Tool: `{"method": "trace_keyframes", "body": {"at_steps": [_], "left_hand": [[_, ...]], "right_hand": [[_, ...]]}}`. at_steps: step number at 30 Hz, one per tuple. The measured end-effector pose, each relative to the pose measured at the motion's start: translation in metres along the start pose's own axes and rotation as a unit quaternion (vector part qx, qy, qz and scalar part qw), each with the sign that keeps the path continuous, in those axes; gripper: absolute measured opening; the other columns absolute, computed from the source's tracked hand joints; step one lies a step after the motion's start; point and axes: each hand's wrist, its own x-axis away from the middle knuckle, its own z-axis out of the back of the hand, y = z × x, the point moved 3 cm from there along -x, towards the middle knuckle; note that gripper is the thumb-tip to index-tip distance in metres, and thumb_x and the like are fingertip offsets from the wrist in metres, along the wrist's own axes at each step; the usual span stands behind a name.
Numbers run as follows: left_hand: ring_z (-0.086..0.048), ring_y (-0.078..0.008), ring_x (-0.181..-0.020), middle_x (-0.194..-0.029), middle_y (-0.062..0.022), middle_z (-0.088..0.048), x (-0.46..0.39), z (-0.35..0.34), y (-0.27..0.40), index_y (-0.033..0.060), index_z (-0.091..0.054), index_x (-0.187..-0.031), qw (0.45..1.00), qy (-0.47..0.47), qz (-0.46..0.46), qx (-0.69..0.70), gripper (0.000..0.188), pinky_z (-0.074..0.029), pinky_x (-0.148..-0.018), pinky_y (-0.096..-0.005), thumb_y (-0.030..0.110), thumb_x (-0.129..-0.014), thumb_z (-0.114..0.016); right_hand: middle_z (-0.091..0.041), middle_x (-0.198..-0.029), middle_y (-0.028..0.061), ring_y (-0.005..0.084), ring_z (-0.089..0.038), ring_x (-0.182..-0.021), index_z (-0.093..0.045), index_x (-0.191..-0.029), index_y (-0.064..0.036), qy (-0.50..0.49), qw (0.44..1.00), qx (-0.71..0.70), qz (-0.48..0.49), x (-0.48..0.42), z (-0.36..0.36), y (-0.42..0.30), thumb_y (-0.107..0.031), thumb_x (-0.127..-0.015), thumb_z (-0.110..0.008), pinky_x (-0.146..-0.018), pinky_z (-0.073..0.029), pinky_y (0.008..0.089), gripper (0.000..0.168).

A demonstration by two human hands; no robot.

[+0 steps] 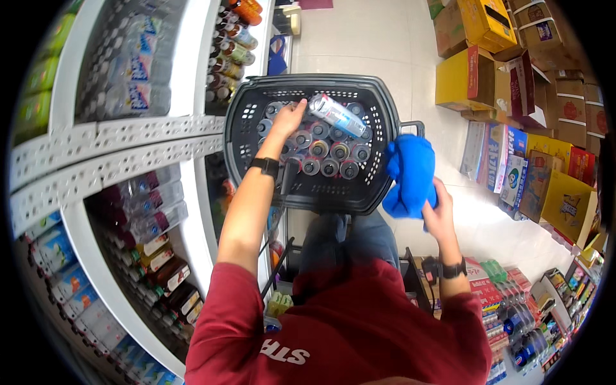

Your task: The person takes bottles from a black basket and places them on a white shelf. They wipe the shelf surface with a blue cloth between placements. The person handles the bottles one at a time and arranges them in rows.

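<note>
A black plastic shopping basket [332,191] stands before me, close to my knees. Inside it, several clear bottles [319,149] stand upright with their caps up. One clear bottle with a white and blue label [339,115] lies slantwise across their tops. My left hand [290,118] reaches into the basket over the bottles at the left, thumb up; its other fingers are mostly hidden, so a grip on a bottle cannot be made out. Beside the basket's right end, my right hand [439,209] holds a bunched blue cloth [411,175].
White metal shelving [115,139] with packs of bottled drinks borders my left side. Opened cardboard cartons [510,86] are stacked at the right. Wrapped drink packs [517,317] stand at the lower right. Pale floor tiles [356,43] run between shelf and cartons.
</note>
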Motion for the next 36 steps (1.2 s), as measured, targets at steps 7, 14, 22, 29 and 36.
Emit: {"method": "trace_keyframes", "body": {"at_steps": [7,14,22,29,36], "left_hand": [[-0.060,-0.0440,-0.111,-0.114,-0.0309,-0.063,-0.065,-0.045,0.011,-0.0050,-0.057,-0.123,0.989,0.096,-0.076,-0.078,0.068,-0.046,-0.096,-0.0449,0.054,-0.089,-0.054],[-0.048,-0.0092,-0.055,-0.067,-0.0016,-0.053,-0.029,-0.036,0.002,0.0074,-0.053,-0.104,0.987,0.012,-0.152,0.045,0.024,-0.039,-0.049,-0.0270,0.030,-0.096,-0.059],[-0.060,-0.0409,-0.078,-0.087,-0.0170,-0.059,0.114,-0.010,0.079,0.0041,-0.052,-0.100,0.869,0.152,-0.464,-0.081,0.018,-0.049,-0.065,-0.0444,0.007,-0.087,-0.064],[-0.057,-0.0253,-0.058,-0.073,-0.0109,-0.059,0.301,0.126,0.133,0.0019,-0.059,-0.088,0.770,0.259,-0.576,-0.090,0.017,-0.045,-0.050,-0.0356,0.002,-0.075,-0.069],[-0.057,-0.0257,-0.058,-0.070,-0.0085,-0.054,0.467,0.214,0.112,0.0063,-0.058,-0.082,0.758,0.453,-0.466,-0.050,0.016,-0.044,-0.051,-0.0338,0.008,-0.074,-0.072]], "right_hand": [[-0.067,-0.105,0.0209,0.0257,-0.067,-0.094,-0.052,-0.125,0.004,0.021,0.994,-0.004,-0.104,0.028,0.039,0.042,-0.014,-0.084,-0.064,-0.085,-0.051,0.0365,0.046],[-0.067,-0.104,0.0208,0.0262,-0.067,-0.094,-0.053,-0.125,0.002,0.021,0.995,-0.023,-0.099,0.015,0.032,0.040,-0.012,-0.083,-0.064,-0.085,-0.051,0.0364,0.046],[-0.063,-0.112,0.0230,0.0354,-0.065,-0.100,-0.053,-0.124,0.003,-0.036,0.996,0.006,0.084,-0.039,0.017,-0.010,-0.008,-0.080,-0.067,-0.087,-0.050,0.0392,0.047],[-0.063,-0.115,0.0190,0.0286,-0.062,-0.106,-0.052,-0.126,0.002,-0.178,0.943,-0.180,0.215,-0.089,-0.072,-0.116,-0.008,-0.083,-0.065,-0.092,-0.048,0.0382,0.047],[-0.055,-0.134,0.0159,0.0326,-0.052,-0.124,-0.053,-0.133,-0.003,-0.301,0.776,-0.107,0.544,-0.032,-0.125,-0.363,-0.025,-0.077,-0.079,-0.105,-0.040,0.0422,0.066]]}}
